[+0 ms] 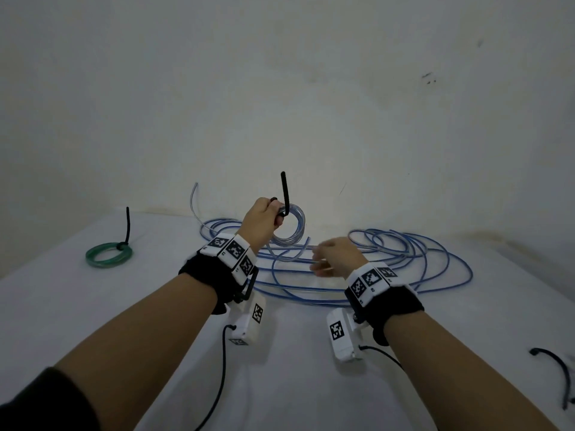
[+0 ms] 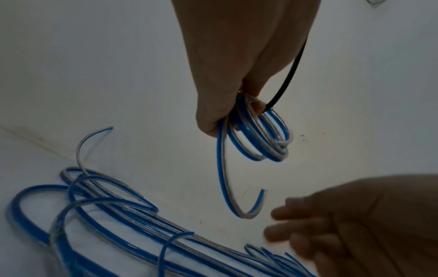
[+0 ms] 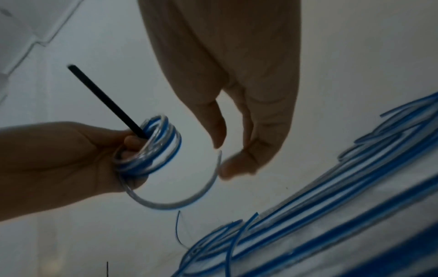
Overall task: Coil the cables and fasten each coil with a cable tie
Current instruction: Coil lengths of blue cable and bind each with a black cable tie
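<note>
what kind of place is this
Probably a bare indoor work corner set up for recording: a table under a white cloth against a plain scuffed wall, holding only loose blue cables and a tied green coil.

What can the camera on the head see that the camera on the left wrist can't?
Only the head view shows the green coil already tied, lying on the table, and a spare black tie at the right. Only the left wrist view shows the coil's loose tail end close up. Both show the left hand holding the blue coil with its black tie, and the right hand near it.
</note>
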`<state>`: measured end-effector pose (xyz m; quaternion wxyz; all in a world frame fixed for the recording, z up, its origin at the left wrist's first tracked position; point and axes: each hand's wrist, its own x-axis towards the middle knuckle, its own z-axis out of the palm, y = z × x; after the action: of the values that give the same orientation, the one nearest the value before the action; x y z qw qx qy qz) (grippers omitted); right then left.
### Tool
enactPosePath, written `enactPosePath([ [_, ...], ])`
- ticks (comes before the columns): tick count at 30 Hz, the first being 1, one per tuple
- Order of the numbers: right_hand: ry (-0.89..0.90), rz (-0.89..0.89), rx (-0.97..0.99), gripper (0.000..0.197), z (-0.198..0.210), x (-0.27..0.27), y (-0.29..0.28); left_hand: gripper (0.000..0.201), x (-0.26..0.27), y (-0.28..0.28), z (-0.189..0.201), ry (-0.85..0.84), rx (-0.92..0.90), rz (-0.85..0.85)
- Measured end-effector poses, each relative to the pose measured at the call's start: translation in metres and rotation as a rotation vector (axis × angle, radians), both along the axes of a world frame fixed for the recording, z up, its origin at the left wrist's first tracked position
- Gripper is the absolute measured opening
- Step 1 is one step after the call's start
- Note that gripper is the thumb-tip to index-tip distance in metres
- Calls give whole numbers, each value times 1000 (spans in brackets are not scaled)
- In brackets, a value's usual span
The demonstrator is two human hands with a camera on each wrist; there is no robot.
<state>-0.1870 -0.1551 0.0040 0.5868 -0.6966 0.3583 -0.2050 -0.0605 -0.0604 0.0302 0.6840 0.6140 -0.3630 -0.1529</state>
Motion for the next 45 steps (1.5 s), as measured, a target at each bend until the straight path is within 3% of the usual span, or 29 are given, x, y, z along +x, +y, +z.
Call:
enactPosePath([
  [3, 4, 127, 180, 9, -3, 2, 10, 21, -5, -1, 1, 27, -40, -26],
  [7, -224, 92, 227, 15, -5, 6, 11, 24, -8, 2, 4, -4, -9, -69],
  [12, -459, -46, 181, 3, 4, 3, 2, 19, -3, 9, 0, -93, 86, -106],
  [16, -556, -86, 20, 10, 11, 1, 1, 20, -2, 10, -4, -215, 139, -140],
  [21, -562, 10, -236, 4, 15, -4, 3, 22, -1, 10, -2, -403, 206, -107],
  [25, -527, 89, -327, 16, 13, -3, 1, 19, -1, 11, 1, -513, 266, -68],
  [31, -473, 47, -500, 23, 10, 2, -1, 17, -5, 12, 0, -627, 341, -83],
  [35, -404, 29, -668, 36, 6, 8, -3, 18, -7, 12, -4, -611, 329, -88],
  [40, -393, 46, -642, 18, 4, 8, -3, 25, -9, 14, -4, -554, 312, -107],
  [45, -399, 109, -669, 19, 2, 10, -4, 26, -6, 10, -6, -537, 315, -71],
])
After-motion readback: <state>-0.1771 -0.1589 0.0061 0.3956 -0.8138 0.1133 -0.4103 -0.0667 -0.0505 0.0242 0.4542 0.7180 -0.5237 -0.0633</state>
